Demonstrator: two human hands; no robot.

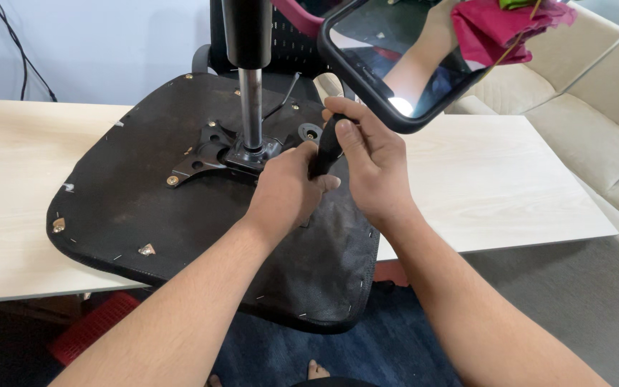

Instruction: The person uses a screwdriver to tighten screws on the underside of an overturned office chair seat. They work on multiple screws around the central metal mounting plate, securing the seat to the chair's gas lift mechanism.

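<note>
An upturned seat (145,208) lies underside up on the counter (510,186), its near edge overhanging the counter's front. The underside is covered in black fabric, stapled along the rim, with brass fittings near the left edge.

A black metal plate (205,154) is fixed at the middle of the underside. A chrome column (251,107) stands upright from the plate and enters a black sleeve (247,29) above.

The right hand (370,168) holds a black tool handle (329,143), just right of the plate. Its fingers are closed round the upper part of the handle, thumb on the near side. The handle stands almost upright, tilted slightly.

The left hand (288,190) sits against the lower end of the handle, touching the right hand. Its fingers are curled down onto the seat at the plate's right edge; what they grip, if anything, is hidden beneath the hand. The tool tip is also hidden.

A round black fitting (310,132) lies on the seat just behind the hands.

A dark-framed mirror (402,57) stands tilted behind the right hand. Cream sofa cushions (596,93) lie to the right, beyond the counter. A red crate (94,322) sits on the floor under the counter.
</note>
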